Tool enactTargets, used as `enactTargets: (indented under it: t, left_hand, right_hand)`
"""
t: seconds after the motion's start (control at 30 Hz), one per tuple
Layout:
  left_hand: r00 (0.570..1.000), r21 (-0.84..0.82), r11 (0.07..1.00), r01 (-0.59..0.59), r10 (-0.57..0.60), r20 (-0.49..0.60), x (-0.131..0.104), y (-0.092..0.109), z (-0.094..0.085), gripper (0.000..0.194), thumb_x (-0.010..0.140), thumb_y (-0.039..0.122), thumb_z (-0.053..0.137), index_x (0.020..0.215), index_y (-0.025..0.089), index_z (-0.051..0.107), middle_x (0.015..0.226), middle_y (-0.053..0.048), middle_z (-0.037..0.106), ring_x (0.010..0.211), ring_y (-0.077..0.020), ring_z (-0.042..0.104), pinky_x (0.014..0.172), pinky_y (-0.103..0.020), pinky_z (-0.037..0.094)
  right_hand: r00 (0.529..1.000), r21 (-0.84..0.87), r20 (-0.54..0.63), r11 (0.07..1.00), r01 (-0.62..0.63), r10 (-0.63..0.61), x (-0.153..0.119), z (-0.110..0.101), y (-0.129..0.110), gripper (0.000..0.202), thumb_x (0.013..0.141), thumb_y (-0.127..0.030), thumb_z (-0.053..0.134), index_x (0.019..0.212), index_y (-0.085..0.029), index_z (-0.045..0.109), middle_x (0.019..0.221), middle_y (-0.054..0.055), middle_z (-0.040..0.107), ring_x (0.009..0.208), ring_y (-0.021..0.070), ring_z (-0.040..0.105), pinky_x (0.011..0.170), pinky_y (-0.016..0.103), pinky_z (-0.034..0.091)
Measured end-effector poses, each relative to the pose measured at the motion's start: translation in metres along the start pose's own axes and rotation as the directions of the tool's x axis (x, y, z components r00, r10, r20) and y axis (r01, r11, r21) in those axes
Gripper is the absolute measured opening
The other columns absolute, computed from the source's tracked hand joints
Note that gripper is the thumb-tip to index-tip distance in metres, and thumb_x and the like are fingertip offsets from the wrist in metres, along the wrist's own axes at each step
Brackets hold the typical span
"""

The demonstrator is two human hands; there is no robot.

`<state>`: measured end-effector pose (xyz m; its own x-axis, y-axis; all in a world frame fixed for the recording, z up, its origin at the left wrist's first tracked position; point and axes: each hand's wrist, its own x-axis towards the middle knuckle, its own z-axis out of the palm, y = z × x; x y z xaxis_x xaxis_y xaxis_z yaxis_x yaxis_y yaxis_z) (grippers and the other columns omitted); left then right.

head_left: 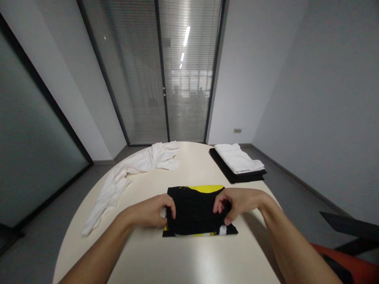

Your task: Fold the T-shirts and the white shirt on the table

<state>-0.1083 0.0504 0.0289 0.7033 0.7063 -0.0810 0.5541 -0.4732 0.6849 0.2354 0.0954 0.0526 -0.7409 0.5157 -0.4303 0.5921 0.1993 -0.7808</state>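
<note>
A folded black garment with yellow and white print [192, 211] lies on the table in front of me. Yellow shows along its far edge, and bits of yellow and white peek out at the near edge. My left hand [154, 211] grips its left side, thumb and fingers curled at the edge. On the opposite side, my right hand [237, 203] has its fingers bent round the right edge, pinching the cloth. Exactly how many layers each hand holds is hidden by the fingers.
A crumpled white garment [139, 161] stretches along the table's left side. At the far right, a folded white cloth [238, 157] rests on folded black cloth [233, 176]. The round pale table [192, 256] stands before glass doors [189, 110]; a red and black chair [340, 256] is at lower right.
</note>
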Motion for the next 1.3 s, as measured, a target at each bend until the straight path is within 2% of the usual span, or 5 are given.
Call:
enactTargets:
  t: [0.23, 0.43, 0.67, 1.0, 1.3]
  left_hand:
    - [0.998, 0.03, 0.998, 0.062, -0.062, 0.002, -0.005, 0.013, -0.003, 0.034, 0.063, 0.035, 0.086, 0.092, 0.024, 0.074, 0.095, -0.001, 0.069, 0.091, -0.0189, 0.062, 0.082, -0.026, 0.046]
    - [1.0, 0.161, 0.987, 0.027, -0.024, -0.019, -0.001, 0.013, 0.007, 0.027, 0.068, 0.037, 0.085, 0.091, 0.027, 0.077, 0.08, 0.001, 0.07, 0.081, -0.0179, 0.062, 0.075, -0.025, 0.044]
    - [0.995, 0.019, 0.998, 0.059, -0.06, 0.078, -0.002, 0.006, 0.005, 0.022, 0.084, 0.041, 0.069, 0.079, 0.021, 0.078, 0.073, 0.0, 0.067, 0.064, -0.0122, 0.059, 0.059, -0.021, 0.042]
    - [0.819, 0.111, 0.978, 0.177, -0.084, -0.567, 0.025, -0.046, 0.026, 0.051, 0.088, 0.042, 0.065, 0.134, 0.021, 0.057, 0.133, -0.012, 0.062, 0.124, -0.0296, 0.054, 0.109, -0.046, 0.038]
    - [0.705, -0.068, 0.99, 0.124, -0.136, -0.696, 0.04, -0.039, 0.031, 0.026, 0.085, 0.022, 0.061, 0.111, 0.022, 0.061, 0.111, -0.006, 0.066, 0.107, -0.0237, 0.061, 0.097, -0.038, 0.046]
  right_hand:
    - [0.992, 0.101, -0.126, 0.995, 0.006, 0.007, 0.006, -0.002, 0.006, 0.044, 0.076, -0.059, 0.071, 0.085, -0.017, 0.073, 0.067, 0.002, 0.064, 0.06, 0.0139, 0.057, 0.056, 0.025, 0.046]
    - [0.777, -0.203, -0.619, 0.979, -0.018, -0.114, 0.018, -0.018, 0.033, 0.054, 0.075, -0.06, 0.073, 0.108, -0.018, 0.07, 0.081, 0.003, 0.064, 0.067, 0.0153, 0.056, 0.063, 0.028, 0.043]
    - [0.834, -0.178, -0.548, 0.983, -0.043, -0.063, 0.023, -0.016, 0.044, 0.044, 0.073, -0.059, 0.074, 0.093, -0.019, 0.075, 0.092, 0.008, 0.072, 0.079, 0.0229, 0.063, 0.071, 0.031, 0.045]
    - [0.864, -0.015, -0.5, 0.998, 0.061, -0.06, 0.03, -0.017, 0.05, 0.044, 0.08, -0.056, 0.068, 0.097, -0.017, 0.066, 0.09, 0.005, 0.068, 0.083, 0.0203, 0.06, 0.072, 0.031, 0.046]
    - [0.543, -0.035, -0.828, 0.981, 0.193, -0.136, 0.079, -0.015, 0.069, 0.046, 0.081, -0.054, 0.067, 0.112, -0.021, 0.06, 0.104, 0.004, 0.06, 0.092, 0.0201, 0.058, 0.084, 0.035, 0.048]
